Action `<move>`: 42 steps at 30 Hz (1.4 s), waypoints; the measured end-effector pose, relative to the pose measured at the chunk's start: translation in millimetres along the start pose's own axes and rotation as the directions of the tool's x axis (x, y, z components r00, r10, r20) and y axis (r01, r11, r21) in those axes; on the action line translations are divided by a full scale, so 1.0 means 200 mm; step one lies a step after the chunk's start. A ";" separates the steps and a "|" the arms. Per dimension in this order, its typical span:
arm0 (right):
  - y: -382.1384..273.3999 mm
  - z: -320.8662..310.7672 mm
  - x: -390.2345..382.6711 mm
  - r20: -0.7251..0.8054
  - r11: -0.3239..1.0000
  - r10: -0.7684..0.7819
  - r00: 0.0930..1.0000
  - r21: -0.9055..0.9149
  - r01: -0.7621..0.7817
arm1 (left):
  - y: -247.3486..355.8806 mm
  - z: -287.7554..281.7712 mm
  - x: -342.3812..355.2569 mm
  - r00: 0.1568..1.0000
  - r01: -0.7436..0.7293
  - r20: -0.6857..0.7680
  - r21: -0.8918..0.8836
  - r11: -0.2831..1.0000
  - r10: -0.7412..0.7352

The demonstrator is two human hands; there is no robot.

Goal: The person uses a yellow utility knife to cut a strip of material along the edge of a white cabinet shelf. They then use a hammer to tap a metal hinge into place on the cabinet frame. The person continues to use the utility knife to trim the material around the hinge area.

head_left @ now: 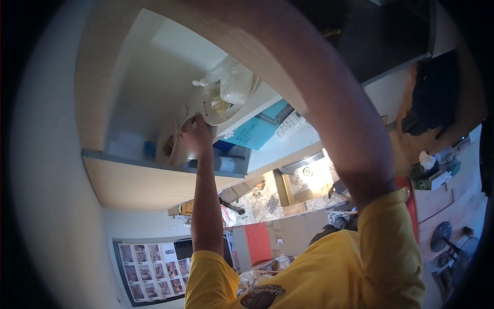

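bare right arm [329, 98] crosses nearest to the camera; its hand is out of view. left hand [197, 140], the only one seen, is at the rim of a round white plate [210, 117]; whether its fingers pinch, i cannot tell. the plate, having no long axis, lies up and right of this grip, under a thin, wrinkled, clear plastic bag [236, 86].
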State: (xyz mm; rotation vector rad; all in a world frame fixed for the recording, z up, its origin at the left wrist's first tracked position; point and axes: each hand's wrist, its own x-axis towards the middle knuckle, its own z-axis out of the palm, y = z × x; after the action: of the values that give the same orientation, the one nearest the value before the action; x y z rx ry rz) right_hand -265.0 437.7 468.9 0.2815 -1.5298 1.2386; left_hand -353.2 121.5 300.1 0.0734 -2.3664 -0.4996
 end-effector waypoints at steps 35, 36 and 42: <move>0.04 0.06 -0.47 -0.374 0.979 -0.172 0.911 -0.169 0.115 | -0.03 0.01 0.04 1.000 0.014 -0.018 0.088 0.996 -0.013; 0.14 0.04 -0.61 -0.403 0.985 -0.103 0.909 -0.167 0.038 | -0.02 0.01 0.04 1.000 0.002 -0.027 0.078 0.997 0.000; 0.01 0.07 -0.33 -0.211 0.991 0.125 0.969 -0.013 -0.131 | 0.02 0.02 0.04 0.998 -0.012 -0.055 0.089 0.996 0.017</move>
State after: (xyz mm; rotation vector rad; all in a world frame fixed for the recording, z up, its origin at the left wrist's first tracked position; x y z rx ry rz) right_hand -249.4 400.1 415.0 0.0325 -1.3978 1.3040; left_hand -362.4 125.5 303.8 0.1098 -2.3325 -0.3807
